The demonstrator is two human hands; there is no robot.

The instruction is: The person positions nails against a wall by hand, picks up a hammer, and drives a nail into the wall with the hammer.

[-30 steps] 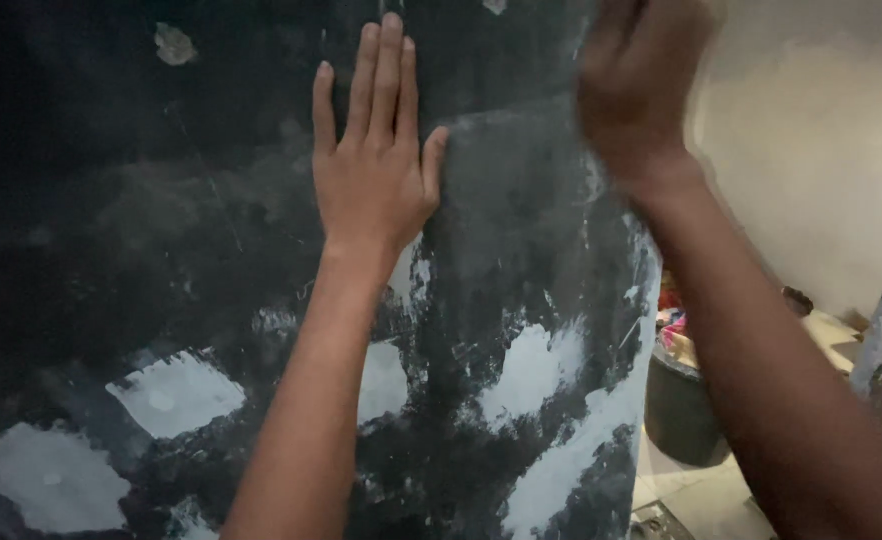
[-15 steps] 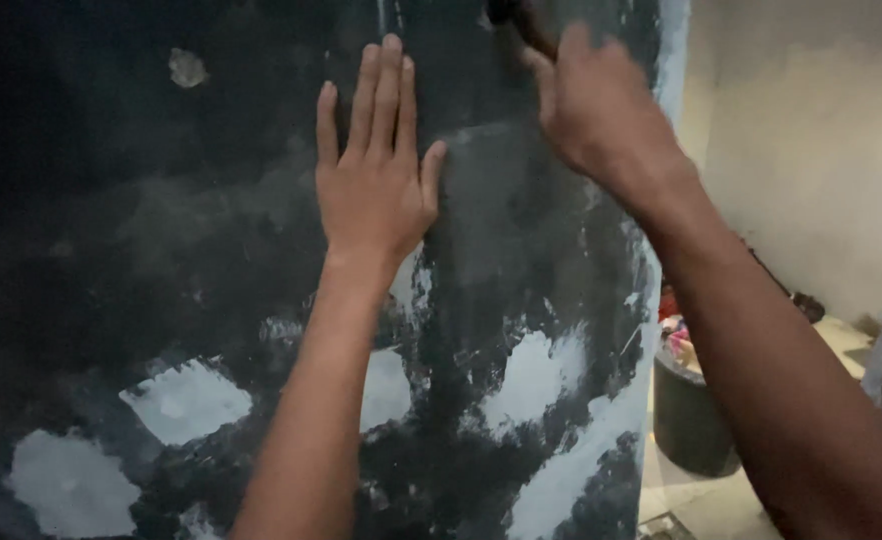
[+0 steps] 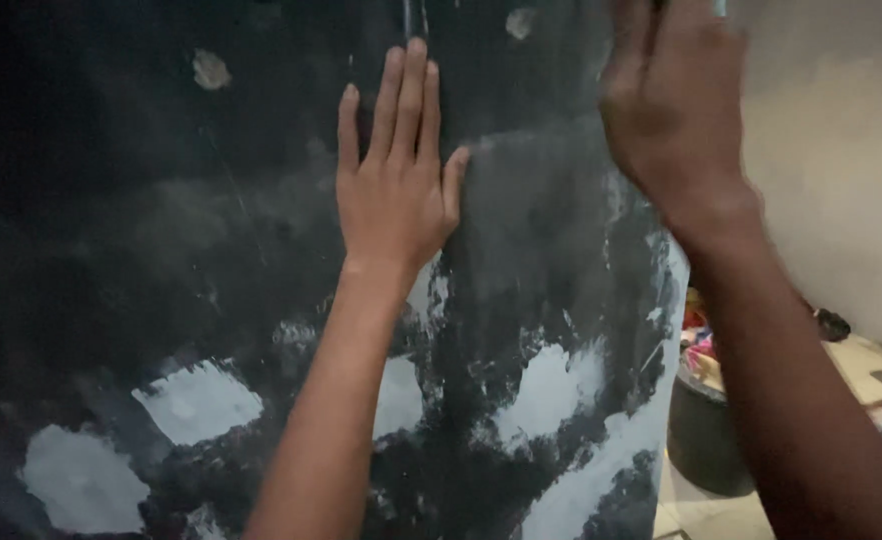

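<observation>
A dim room with a pale plaster wall on the right frames the scene, and most of the view is filled by a big dark panel standing upright — black, scuffed, and blotched with pale grey-white patches across its lower half, plus a few small light spots near the top. The left hand lies flat against the panel, palm down, fingers straight and close together, pointing up, the thumb angled out to the right; it grips nothing, only presses on the surface. The right hand is raised near the panel's right edge at the top of the view, seen from the back and blurred — whether it is closed on something cannot be told, as the fingers run out of view. The two hands are well apart, the left lower and nearer the panel's middle. Past the panel's right edge, low down, a dark round bucket stands on a light floor, with some colourful bits showing at its top.
</observation>
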